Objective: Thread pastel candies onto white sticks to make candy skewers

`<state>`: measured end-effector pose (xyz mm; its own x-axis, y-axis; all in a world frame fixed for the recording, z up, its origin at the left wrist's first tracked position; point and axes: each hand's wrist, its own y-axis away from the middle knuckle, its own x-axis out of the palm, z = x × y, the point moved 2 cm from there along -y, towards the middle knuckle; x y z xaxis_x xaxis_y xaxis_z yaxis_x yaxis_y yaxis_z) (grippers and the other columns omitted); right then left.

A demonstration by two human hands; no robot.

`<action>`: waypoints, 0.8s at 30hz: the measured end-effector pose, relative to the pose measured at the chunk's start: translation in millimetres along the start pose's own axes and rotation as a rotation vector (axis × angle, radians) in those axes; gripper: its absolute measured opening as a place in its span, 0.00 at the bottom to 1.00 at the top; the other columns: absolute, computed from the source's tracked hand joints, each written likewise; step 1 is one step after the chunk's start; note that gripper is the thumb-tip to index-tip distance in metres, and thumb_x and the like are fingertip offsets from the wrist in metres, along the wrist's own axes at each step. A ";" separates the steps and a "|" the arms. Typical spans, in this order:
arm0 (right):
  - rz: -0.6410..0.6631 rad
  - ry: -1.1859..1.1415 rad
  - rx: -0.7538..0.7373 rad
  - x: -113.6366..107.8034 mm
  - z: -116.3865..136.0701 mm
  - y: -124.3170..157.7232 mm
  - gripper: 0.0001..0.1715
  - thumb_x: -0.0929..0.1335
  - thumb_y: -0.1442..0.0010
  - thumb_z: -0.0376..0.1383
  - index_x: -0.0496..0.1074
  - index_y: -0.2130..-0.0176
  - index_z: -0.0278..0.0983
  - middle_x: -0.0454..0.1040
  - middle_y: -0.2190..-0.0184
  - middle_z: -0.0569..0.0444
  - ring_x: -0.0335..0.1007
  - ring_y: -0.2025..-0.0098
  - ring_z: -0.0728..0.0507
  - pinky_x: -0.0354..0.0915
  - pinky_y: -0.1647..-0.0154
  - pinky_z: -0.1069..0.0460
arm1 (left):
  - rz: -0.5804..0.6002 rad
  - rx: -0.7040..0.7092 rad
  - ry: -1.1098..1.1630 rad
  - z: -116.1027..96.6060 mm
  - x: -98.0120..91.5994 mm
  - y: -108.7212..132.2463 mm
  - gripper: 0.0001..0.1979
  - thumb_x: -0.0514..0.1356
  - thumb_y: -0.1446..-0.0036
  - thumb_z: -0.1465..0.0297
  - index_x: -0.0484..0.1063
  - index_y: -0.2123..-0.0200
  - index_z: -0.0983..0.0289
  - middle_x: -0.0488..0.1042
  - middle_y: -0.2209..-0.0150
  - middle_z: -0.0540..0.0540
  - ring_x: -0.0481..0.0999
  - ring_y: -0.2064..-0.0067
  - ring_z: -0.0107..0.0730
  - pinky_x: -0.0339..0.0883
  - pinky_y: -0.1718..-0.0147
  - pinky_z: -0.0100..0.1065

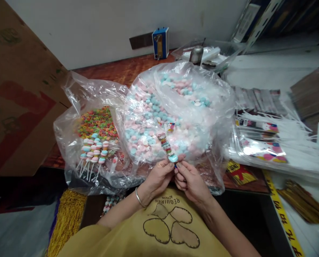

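Observation:
My left hand (160,175) and my right hand (189,180) meet in front of my chest, fingers pinched together on a candy skewer (167,146). The skewer points up and away, strung with small striped sweets and a pale blue one at the bottom by my fingertips. Right behind it lies a large clear bag of pink, blue and white sweets (159,121). To the left a second clear bag holds colourful ring sweets (97,123), with several finished skewers (93,153) lying in it on white sticks.
A brown cardboard box (17,92) stands at the left. White sticks and printed clear sleeves (266,137) pile up at the right, with gold twist ties (304,203) nearer me. A blue device (160,43) and a metal object (196,54) sit by the wall.

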<state>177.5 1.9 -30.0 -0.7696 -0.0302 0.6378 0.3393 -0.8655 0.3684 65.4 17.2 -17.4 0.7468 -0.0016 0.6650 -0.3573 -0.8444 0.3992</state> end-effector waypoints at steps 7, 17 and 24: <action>0.146 -0.066 0.178 1.8 2.0 5.6 0.27 0.78 0.47 0.52 0.64 0.73 0.38 0.53 0.86 0.71 0.37 0.87 0.58 0.40 0.87 0.60 | 0.015 -0.010 -0.031 0.8 -13.4 -6.8 0.20 0.81 0.69 0.62 0.82 0.73 0.66 0.82 0.65 0.60 0.78 0.65 0.37 0.69 0.63 0.36; -0.194 0.832 -0.299 -21.7 21.3 29.1 0.17 0.65 0.33 0.45 0.71 0.69 0.38 0.68 0.79 0.59 0.63 0.76 0.49 0.59 0.72 0.54 | -0.240 0.228 -0.113 -27.4 -19.9 -6.2 0.21 0.81 0.66 0.59 0.78 0.73 0.64 0.78 0.74 0.51 0.76 0.72 0.30 0.75 0.65 0.36; -0.564 1.467 -0.504 -88.0 42.3 50.0 0.13 0.63 0.32 0.36 0.77 0.58 0.37 0.80 0.61 0.47 0.76 0.60 0.40 0.67 0.59 0.49 | -0.325 0.477 -0.626 -51.3 -33.1 8.5 0.16 0.74 0.52 0.58 0.79 0.74 0.64 0.78 0.74 0.51 0.74 0.72 0.29 0.70 0.68 0.32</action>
<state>285.1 -17.5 -39.1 -0.6497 0.1608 -0.7430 -0.1159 -0.9869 -0.1123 8.9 37.6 -3.6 0.9941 0.1026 0.0360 0.0982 -0.9893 0.1079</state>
